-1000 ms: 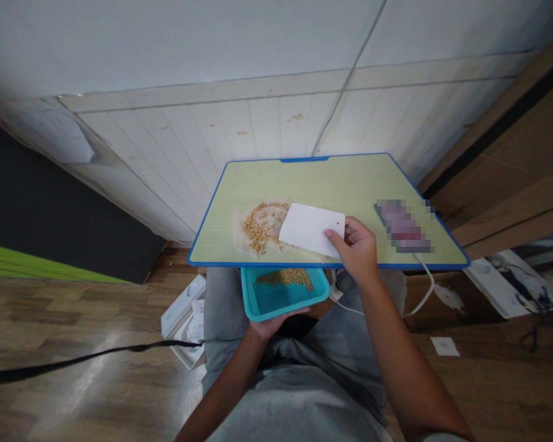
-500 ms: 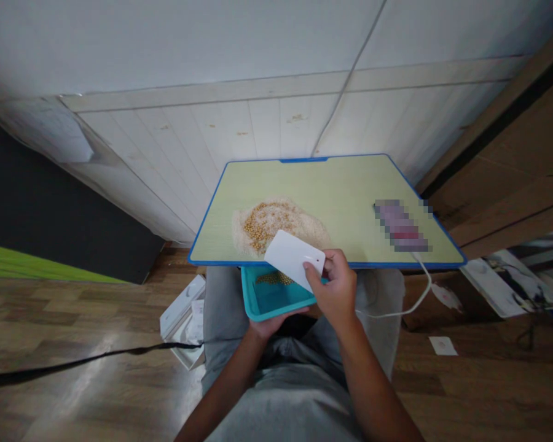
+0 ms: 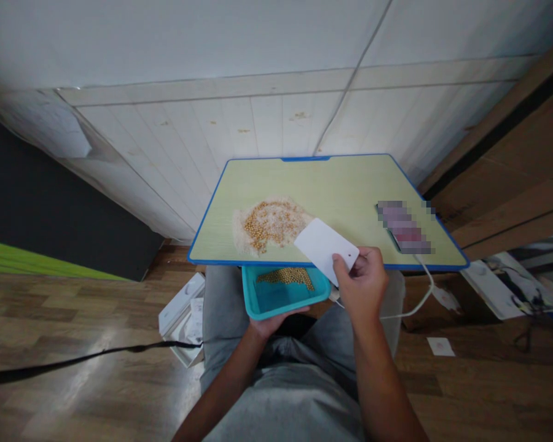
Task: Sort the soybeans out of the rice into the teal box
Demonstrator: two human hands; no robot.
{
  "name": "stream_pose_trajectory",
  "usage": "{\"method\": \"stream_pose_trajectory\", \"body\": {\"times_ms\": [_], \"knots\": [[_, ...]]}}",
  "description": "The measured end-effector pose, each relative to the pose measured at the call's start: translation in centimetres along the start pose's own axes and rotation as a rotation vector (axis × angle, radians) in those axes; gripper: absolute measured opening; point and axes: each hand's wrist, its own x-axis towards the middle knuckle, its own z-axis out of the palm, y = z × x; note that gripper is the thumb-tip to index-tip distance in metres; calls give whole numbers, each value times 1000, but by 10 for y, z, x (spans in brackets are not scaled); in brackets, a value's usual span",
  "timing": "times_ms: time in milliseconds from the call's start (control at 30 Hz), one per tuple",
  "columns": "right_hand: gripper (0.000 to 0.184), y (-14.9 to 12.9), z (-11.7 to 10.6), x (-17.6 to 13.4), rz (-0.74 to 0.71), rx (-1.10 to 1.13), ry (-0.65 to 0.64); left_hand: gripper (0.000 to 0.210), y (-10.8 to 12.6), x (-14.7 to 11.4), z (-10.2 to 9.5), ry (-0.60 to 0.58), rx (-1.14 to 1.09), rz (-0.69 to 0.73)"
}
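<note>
My left hand (image 3: 276,321) supports a teal plastic tray (image 3: 270,305) from below, holding it against the front edge of the table. Soybeans (image 3: 288,276) lie along the far side of the tray's floor. Between thumb and fingers, my right hand (image 3: 364,279) grips a white plastic scraper (image 3: 325,245) with a small hole near its held end. The scraper's far edge touches or hovers by the right side of a spread pile of rice (image 3: 283,212); I cannot tell which. More soybeans (image 3: 258,224) are mixed into that pile, mostly toward its left.
The pale green table (image 3: 345,184) has a blue rim and stands against a white panelled wall. At its right lies a blurred-out phone (image 3: 404,228) with a white cable (image 3: 426,294) hanging over the edge. An open white box (image 3: 183,316) sits on the floor at left.
My right hand has moved the scraper to the right, away from above the tray and the pile's front. More soybeans in the tray show now. My left hand and the tray have hardly moved.
</note>
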Motion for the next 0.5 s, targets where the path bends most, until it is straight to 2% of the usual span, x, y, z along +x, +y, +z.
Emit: {"method": "stream_pose_trajectory", "body": {"times_ms": [500], "knots": [[40,-1,3,9,-31,31,73,67,1,1,1,12,16,-5]]}}
